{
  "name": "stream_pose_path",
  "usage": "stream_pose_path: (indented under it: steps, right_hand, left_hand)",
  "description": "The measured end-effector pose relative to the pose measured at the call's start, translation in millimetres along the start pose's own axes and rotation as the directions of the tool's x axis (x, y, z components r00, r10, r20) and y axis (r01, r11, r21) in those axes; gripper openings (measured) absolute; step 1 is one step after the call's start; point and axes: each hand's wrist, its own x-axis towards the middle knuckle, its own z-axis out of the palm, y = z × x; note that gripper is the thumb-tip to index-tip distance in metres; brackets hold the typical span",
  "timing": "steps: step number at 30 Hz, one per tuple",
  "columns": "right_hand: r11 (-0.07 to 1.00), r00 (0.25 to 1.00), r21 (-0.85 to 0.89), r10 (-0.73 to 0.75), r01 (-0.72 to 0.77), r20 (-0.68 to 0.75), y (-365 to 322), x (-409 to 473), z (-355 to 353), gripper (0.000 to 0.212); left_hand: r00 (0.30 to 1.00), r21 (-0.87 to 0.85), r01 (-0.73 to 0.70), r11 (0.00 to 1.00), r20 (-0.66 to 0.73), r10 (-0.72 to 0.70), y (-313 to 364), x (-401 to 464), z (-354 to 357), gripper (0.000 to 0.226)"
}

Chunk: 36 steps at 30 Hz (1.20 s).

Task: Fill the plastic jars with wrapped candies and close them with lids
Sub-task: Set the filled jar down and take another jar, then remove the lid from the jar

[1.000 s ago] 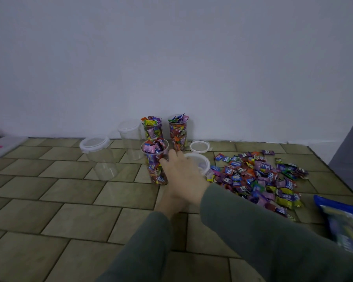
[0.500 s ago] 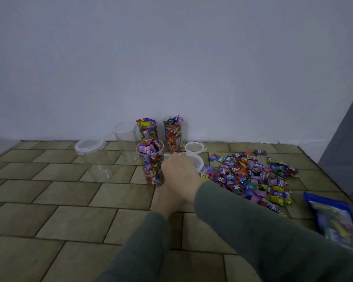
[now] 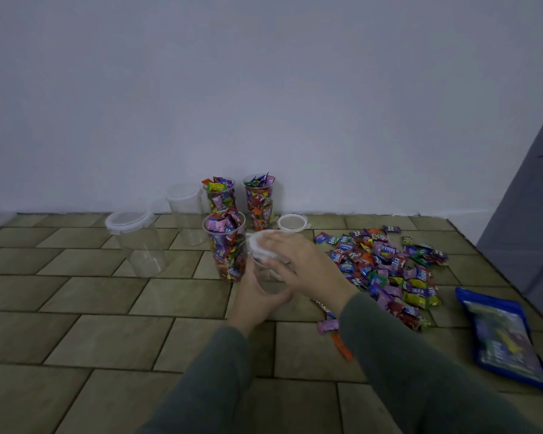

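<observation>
so the setup is a tiled floor [image 3: 113, 336] against a plain wall, with a big spread of wrapped candies [image 3: 386, 267] on the right and a blue candy bag [image 3: 505, 339] lying further right of it. near the wall stand three filled jars [image 3: 226, 245] with no lids on, plus two empty jars [image 3: 138, 245] on the left, the nearer one already wearing a lid. the jar in hand [image 3: 268, 277] sits in the middle, just right of the front filled jar, and it looks clear and empty to me. left hand [image 3: 254, 296] has its grip wrapped round the jar's lower body, right hand [image 3: 304, 264] is gripping the white lid [image 3: 264, 245] on top, fingers curled over its rim. i'd guess the lid is coming off so it can be filled. tip: keep the left grip low and firm, lift the lid by one edge instead of yanking straight, and don't bump the full jar beside it. a spare lid [image 3: 292, 222] lies just behind.
</observation>
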Motion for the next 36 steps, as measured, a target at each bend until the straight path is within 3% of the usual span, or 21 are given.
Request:
stream_pose_path:
  steps: [3, 7, 11, 14, 19, 21, 25, 32, 36]
  right_hand:
    - [0.965, 0.967, 0.223, 0.182, -0.140, -0.177, -7, 8, -10, 0.031]
    - [0.825, 0.793, 0.473, 0.498, -0.308, -0.352, 0, 5, -14, 0.029]
    - [0.559, 0.662, 0.621, 0.745, -0.549, -0.086, 7, -13, -5, 0.027]
    - [0.478, 0.602, 0.491, 0.789, -0.728, 0.124, 14, -32, 13, 0.026]
    - [0.546, 0.538, 0.099, 0.750, -0.832, 0.385, 13, -56, 47, 0.022]
    - [0.588, 0.535, -0.026, 0.753, -0.808, 0.383, 13, -58, 56, 0.021]
    - [0.670, 0.610, -0.244, 0.740, -0.701, 0.282, 5, -53, 60, 0.029]
    - [0.656, 0.586, -0.267, 0.753, -0.706, 0.299, 8, -50, 62, 0.026]
    - [0.651, 0.598, -0.146, 0.749, -0.745, 0.284, 13, -49, 49, 0.028]
  left_hand:
    - [1.000, -0.034, -0.005, 0.999, -0.001, 0.005, -5, 0, -2, 0.089]
    - [0.999, -0.060, -0.016, 0.998, -0.045, 0.013, -12, -7, -18, 0.080]
    - [0.998, -0.131, 0.027, 0.991, -0.055, -0.034, -17, -15, -34, 0.092]
    - [0.995, -0.144, 0.060, 0.988, -0.067, -0.070, -17, -18, -43, 0.092]
    - [0.990, -0.111, 0.095, 0.989, -0.090, -0.105, -20, -22, -53, 0.101]
    - [0.987, -0.098, 0.123, 0.988, -0.091, -0.132, -20, -25, -56, 0.110]
    - [0.986, -0.084, 0.112, 0.990, -0.118, -0.121, -20, -28, -59, 0.099]
    - [0.990, -0.029, 0.117, 0.993, -0.082, -0.119, -8, -32, -59, 0.120]
    - [0.961, 0.086, -0.002, 0.996, -0.274, 0.026, 5, -41, -60, 0.114]
